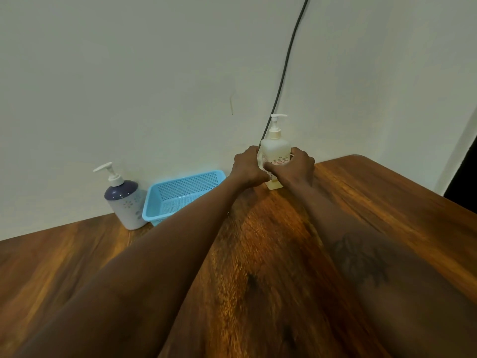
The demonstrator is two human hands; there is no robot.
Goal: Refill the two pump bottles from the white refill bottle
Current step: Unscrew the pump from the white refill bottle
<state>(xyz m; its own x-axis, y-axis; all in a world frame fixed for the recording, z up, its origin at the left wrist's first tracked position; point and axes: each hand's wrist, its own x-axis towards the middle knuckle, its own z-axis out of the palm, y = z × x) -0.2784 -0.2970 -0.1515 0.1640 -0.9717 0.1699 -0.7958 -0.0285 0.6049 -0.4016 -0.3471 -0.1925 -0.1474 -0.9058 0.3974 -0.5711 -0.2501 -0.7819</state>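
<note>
Both arms out across the wooden table (361, 202). Landmark: blue mesh basket (180, 195), standing at the table's far edge against the wall (129, 73).

Pale pump bottle (275, 151): upright, right of the basket, near it but not touching. Its white pump head points right. It has a printed label with red lettering, too blurred to read.

My left hand (247, 169) is wrapped round the bottle's side nearest the basket. My right hand (296, 167) clasps the side away from the basket, thumb lying across the front label. Both are grasping that bottle. The base looks to be on the table, though my hands hide most of it.

Second pump bottle (126, 202): purple shoulder, pale body with a dotted pattern, upright just left of the basket and touching or nearly touching its corner, with the nozzle pointing left.

Black cable (284, 65): runs down the wall and passes behind the pale bottle, right of the basket.
</note>
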